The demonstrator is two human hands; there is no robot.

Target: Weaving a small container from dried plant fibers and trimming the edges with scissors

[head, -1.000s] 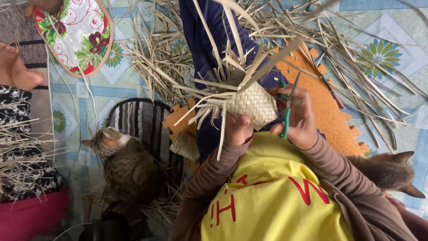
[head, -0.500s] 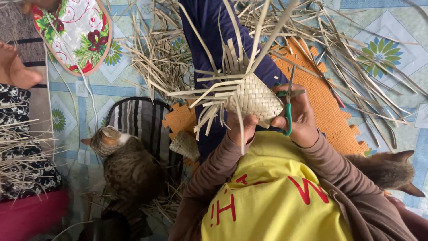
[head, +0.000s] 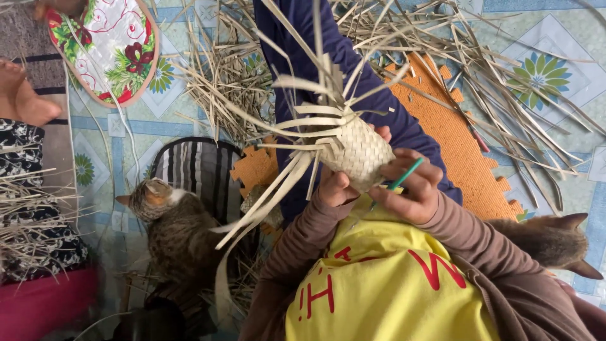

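Note:
A small woven palm-leaf basket with many loose strips sticking out is held over my lap. My left hand grips it from below at its lower left side. My right hand rests against the basket's right side and holds a thin green tool between its fingers. One long loose strip hangs down to the left. My legs in dark blue trousers stretch away under the basket. My yellow shirt fills the bottom of the view.
A tabby cat sits at the left by a striped cushion. Another cat lies by my right elbow. Orange foam mats, scattered dry strips, a floral pad and another person's foot surround me.
The basket has been turned, and its loose strips have swung from pointing up and right to fanning out left and down. My right hand has slid lower along the basket's side.

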